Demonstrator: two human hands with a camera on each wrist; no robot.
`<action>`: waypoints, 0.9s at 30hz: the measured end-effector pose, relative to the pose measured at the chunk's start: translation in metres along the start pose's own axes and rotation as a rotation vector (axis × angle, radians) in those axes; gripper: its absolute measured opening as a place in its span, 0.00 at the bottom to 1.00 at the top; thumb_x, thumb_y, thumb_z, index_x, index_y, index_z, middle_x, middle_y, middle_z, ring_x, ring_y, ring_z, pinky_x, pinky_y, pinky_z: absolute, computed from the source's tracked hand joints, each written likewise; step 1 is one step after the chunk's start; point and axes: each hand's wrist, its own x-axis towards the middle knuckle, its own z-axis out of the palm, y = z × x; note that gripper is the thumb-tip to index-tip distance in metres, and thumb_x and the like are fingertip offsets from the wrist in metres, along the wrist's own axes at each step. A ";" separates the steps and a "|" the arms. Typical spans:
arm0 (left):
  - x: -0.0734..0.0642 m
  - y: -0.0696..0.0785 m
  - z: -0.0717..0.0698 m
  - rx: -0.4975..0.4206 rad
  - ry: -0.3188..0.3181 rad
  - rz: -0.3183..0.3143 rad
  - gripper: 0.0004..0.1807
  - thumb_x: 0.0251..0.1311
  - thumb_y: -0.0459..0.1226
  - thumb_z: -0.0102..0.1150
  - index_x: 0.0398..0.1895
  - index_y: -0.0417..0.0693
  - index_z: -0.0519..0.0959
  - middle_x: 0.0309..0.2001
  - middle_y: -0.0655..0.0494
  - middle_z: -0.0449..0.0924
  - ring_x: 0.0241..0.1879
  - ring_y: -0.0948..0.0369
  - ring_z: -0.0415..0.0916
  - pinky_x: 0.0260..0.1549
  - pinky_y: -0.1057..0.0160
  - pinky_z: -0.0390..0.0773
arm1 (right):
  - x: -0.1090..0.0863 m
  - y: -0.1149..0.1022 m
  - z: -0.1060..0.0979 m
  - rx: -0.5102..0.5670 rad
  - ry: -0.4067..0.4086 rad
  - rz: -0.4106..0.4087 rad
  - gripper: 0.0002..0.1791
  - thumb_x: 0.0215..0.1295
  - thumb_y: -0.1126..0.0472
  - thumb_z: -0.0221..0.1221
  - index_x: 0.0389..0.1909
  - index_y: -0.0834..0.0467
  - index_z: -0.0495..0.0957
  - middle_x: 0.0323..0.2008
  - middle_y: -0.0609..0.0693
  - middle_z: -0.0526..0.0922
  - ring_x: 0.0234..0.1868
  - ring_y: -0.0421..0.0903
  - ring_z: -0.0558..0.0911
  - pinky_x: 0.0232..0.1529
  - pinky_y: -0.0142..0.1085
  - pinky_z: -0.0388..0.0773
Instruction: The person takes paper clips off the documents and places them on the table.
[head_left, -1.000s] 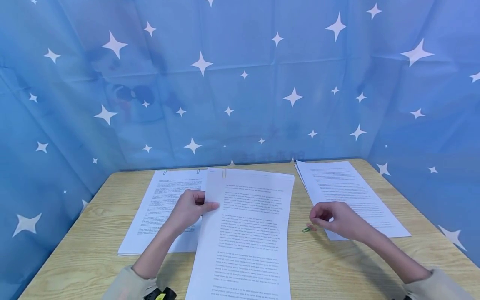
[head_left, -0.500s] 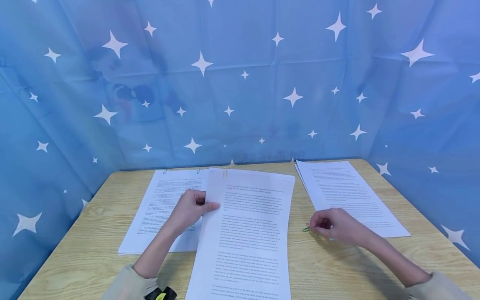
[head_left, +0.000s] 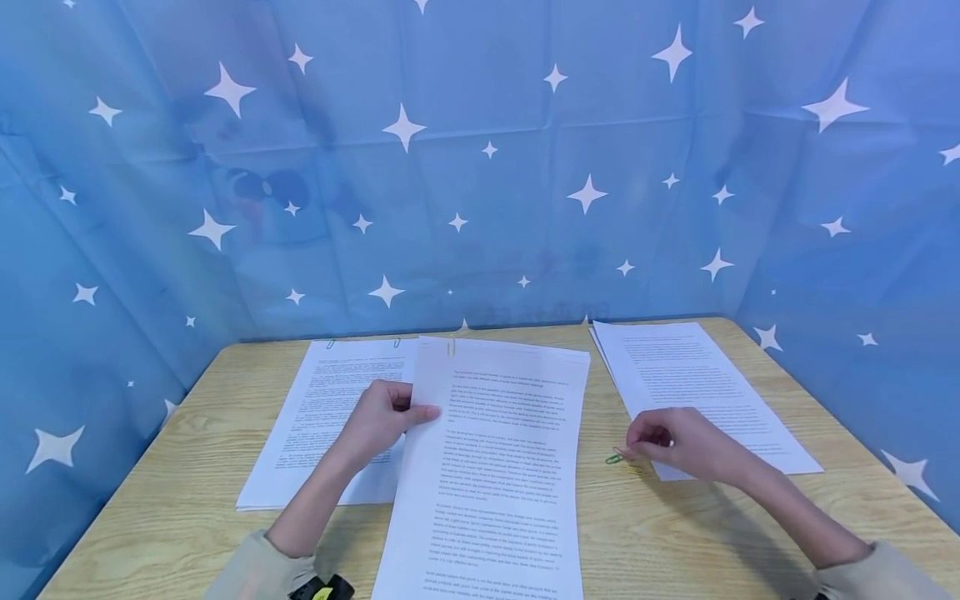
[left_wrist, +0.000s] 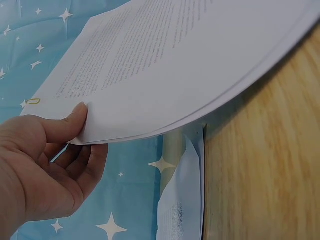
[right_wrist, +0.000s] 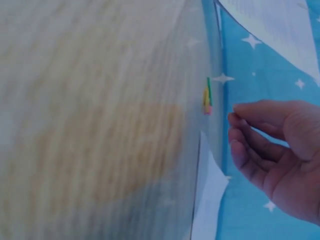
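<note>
My left hand grips the left edge of a stack of printed sheets, thumb in front and fingers behind. The stack is raised and tilted, its far edge free. A yellow paper clip sits on its top edge, also visible in the left wrist view as a small clip. Low over the table, my right hand has thumb and fingertips together beside a few loose paper clips, among them a green paper clip. In the right wrist view these clips lie just past the fingertips. I cannot tell whether the fingertips pinch one.
Another printed stack lies at the left with two clips on its top edge, partly covered by the held sheets. More printed sheets lie at the right on the wooden table. A blue star-patterned curtain stands behind and at both sides.
My right hand dipped to the loose clips, then rose slightly and shifted right; yellow clips now show beneath it. The left hand and its sheets have barely moved.
</note>
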 end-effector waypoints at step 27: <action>-0.001 0.001 0.004 0.011 0.019 -0.027 0.05 0.60 0.33 0.70 0.36 0.40 0.88 0.29 0.54 0.86 0.28 0.59 0.76 0.29 0.61 0.68 | 0.052 -0.047 -0.007 0.090 0.284 -0.043 0.07 0.71 0.63 0.62 0.48 0.54 0.82 0.34 0.43 0.84 0.32 0.41 0.81 0.34 0.32 0.78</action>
